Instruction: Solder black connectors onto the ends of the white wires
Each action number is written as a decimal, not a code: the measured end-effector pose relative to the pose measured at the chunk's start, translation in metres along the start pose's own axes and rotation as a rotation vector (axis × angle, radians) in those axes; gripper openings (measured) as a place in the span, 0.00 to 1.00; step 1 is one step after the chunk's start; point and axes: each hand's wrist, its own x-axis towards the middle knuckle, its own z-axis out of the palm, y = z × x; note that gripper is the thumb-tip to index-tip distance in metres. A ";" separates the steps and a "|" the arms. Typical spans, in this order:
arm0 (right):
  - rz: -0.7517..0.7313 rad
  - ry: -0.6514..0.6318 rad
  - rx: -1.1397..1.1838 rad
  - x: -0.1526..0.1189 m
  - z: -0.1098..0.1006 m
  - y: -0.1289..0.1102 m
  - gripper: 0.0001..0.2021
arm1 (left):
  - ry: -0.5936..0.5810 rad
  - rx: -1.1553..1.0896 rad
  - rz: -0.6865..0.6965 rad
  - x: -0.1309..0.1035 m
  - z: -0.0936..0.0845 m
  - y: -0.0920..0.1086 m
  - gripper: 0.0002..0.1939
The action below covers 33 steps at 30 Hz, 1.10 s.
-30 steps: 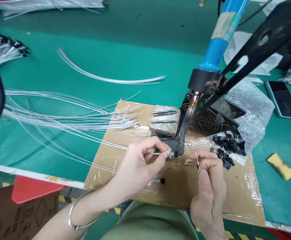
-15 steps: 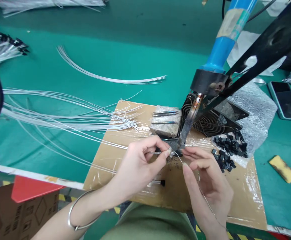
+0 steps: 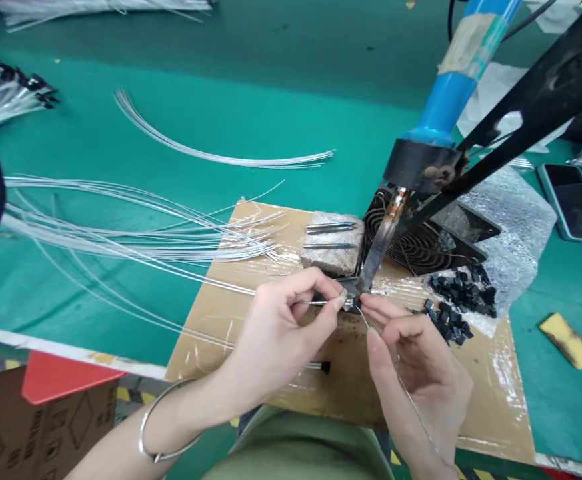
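Note:
Pinched between the thumb and fingers of my left hand (image 3: 295, 327) are thin white wires (image 3: 225, 287), their ends pointing right at a small metal piece. My right hand (image 3: 415, 373) is closed on a thin strand of solder wire (image 3: 415, 410), which runs down across the palm. The strand's free end meets the wire ends just under the tip of a soldering iron (image 3: 375, 260). Its blue handle (image 3: 445, 100) is clamped in a black metal arm (image 3: 525, 113) above. My fingers hide part of the joint, so I cannot tell whether it touches the tip.
A brown board (image 3: 211, 360) lies under my hands. Loose white wires (image 3: 171, 247) spread leftward. A worn block (image 3: 331, 260) carries metal tips; behind stands a black fan (image 3: 415, 247). Black connector housings (image 3: 463, 290), a yellow sponge (image 3: 568, 340) and a phone (image 3: 573, 200) lie right.
Both hands have shifted slightly, with the solder's end moving a little right and down beside the iron's tip. The grips have not changed.

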 end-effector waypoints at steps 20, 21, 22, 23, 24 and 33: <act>-0.012 0.027 -0.039 0.005 0.000 -0.007 0.07 | 0.015 -0.043 0.039 0.004 0.001 0.008 0.06; -0.016 0.027 -0.038 0.005 0.000 -0.007 0.07 | 0.017 -0.040 0.042 0.004 0.002 0.007 0.06; -0.018 0.027 -0.036 0.005 0.000 -0.007 0.07 | 0.017 -0.038 0.043 0.005 0.002 0.007 0.06; -0.022 0.026 -0.035 0.005 -0.001 -0.006 0.07 | 0.017 -0.036 0.042 0.005 0.002 0.007 0.06; -0.026 0.025 -0.036 0.005 -0.001 -0.006 0.07 | 0.019 -0.034 0.040 0.005 0.002 0.006 0.07; -0.048 0.018 -0.054 0.006 -0.001 -0.005 0.07 | 0.030 -0.034 0.052 0.006 0.003 0.004 0.06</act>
